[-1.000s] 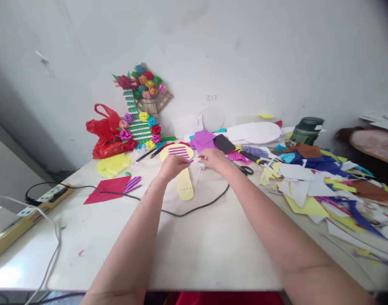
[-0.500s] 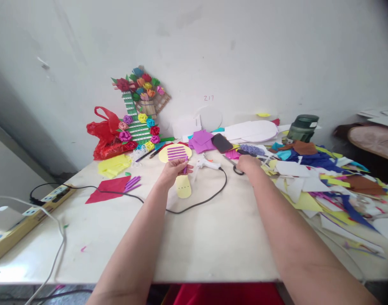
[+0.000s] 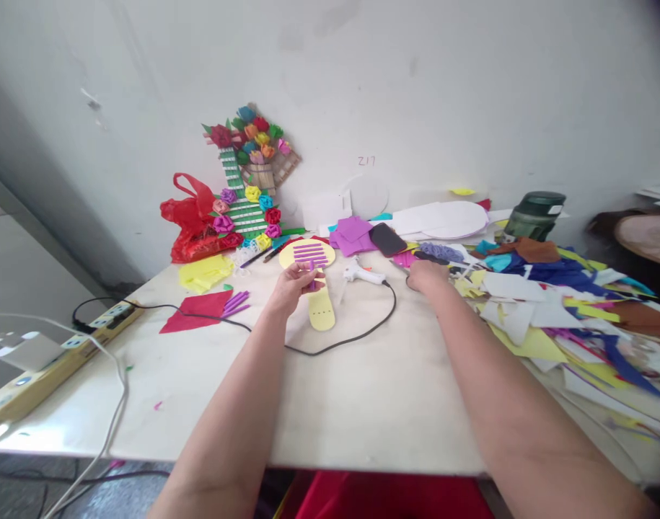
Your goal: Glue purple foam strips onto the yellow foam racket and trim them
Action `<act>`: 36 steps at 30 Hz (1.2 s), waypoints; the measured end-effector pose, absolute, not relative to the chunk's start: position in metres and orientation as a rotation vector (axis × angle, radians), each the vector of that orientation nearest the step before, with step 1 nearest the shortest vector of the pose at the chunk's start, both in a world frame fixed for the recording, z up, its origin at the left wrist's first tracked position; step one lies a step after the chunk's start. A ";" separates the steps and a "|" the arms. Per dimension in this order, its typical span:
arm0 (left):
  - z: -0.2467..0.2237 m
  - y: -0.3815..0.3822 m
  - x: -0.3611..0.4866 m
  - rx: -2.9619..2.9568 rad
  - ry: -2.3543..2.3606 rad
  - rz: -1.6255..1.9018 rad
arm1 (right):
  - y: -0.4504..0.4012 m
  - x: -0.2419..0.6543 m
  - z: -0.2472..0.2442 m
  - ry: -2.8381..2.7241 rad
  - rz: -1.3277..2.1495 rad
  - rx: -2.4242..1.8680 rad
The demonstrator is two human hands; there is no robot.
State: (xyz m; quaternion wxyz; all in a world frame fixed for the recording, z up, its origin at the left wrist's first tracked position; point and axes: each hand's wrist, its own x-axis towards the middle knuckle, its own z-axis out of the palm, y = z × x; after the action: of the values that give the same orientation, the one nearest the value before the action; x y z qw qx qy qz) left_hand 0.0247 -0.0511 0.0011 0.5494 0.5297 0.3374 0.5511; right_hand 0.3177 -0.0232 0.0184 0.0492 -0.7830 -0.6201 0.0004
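My left hand (image 3: 294, 287) is closed on a short purple paper stick (image 3: 311, 277), held upright between thumb and fingers. Just beyond it lies a yellow oval piece (image 3: 287, 252) with several purple sticks laid across it in rows. A yellow strip (image 3: 322, 317) with small dark marks extends from beneath the hand towards me. My right hand (image 3: 428, 277) is closed on the handle of a pair of scissors (image 3: 399, 269), which rest on the table and are mostly covered by the fingers. A white glue gun (image 3: 365, 274) lies between my two hands.
Loose purple sticks (image 3: 235, 303) lie on a red sheet (image 3: 192, 315) at left. The glue gun's black cord (image 3: 356, 339) curves across the table to a power strip (image 3: 94, 333). Paper scraps (image 3: 529, 288) pile up at right. A paper-flower guitar (image 3: 246, 213) leans on the wall.
The view has shifted, so everything sits further right. My right hand has closed further over the scissors' handle, hiding more of its loop. My left hand still holds the purple paper stick.
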 end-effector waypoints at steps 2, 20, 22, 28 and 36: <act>-0.001 -0.050 0.023 1.261 0.803 1.338 | -0.023 0.318 0.024 -1.873 -0.023 -2.432; 0.004 -0.054 0.035 1.449 0.866 1.243 | -0.044 0.229 0.044 -1.427 1.079 -1.039; 0.004 -0.055 0.037 1.468 0.861 1.204 | -0.045 0.218 0.039 -1.403 1.133 -0.983; 0.005 -0.056 0.042 1.528 0.851 1.083 | -0.043 0.207 0.026 -1.417 1.171 -0.924; 0.009 -0.061 0.045 1.496 0.859 1.047 | -0.043 0.203 0.023 -1.400 1.117 -0.913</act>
State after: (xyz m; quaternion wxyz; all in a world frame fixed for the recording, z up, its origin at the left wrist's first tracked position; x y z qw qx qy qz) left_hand 0.0452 -0.0610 0.0085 0.5325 0.6275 0.3604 0.4391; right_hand 0.2031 -0.0430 0.0228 0.5362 -0.3833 -0.5880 0.4689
